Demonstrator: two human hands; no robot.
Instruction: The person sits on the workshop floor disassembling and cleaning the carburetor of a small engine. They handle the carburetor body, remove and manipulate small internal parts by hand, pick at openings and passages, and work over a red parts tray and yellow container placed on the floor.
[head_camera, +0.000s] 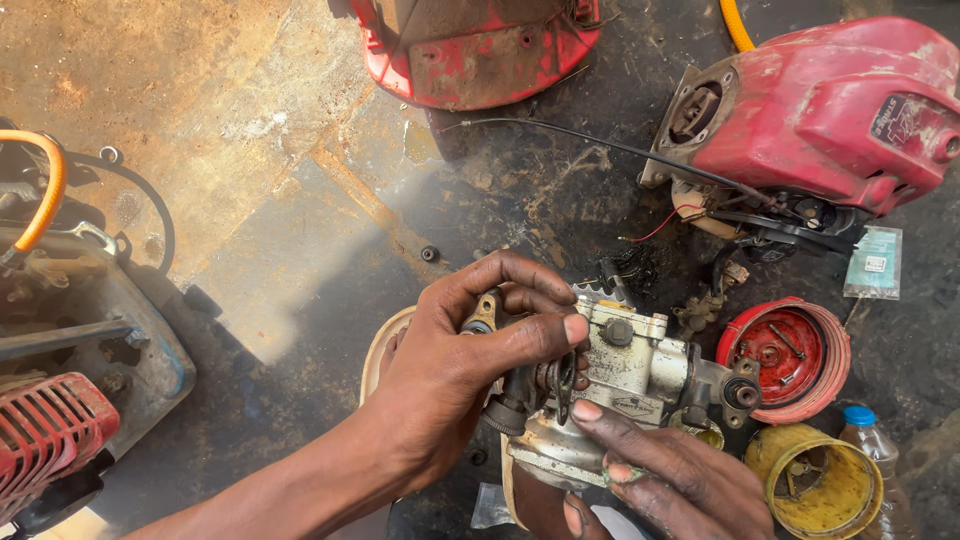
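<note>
A grimy metal carburetor (625, 385) is held low in the middle of the view, above an oil-stained floor (300, 250). It is supported from below by the right hand (655, 475), whose fingers are half curled, two fingertips pressed against its lower bowl. It is gripped from the left by the left hand (465, 365), closed around its end with the thumb laid across the top. Just beyond, a red round cover (785, 355) and a yellow cup (815, 485) are seen. Farther off lies a red engine housing (830, 110).
</note>
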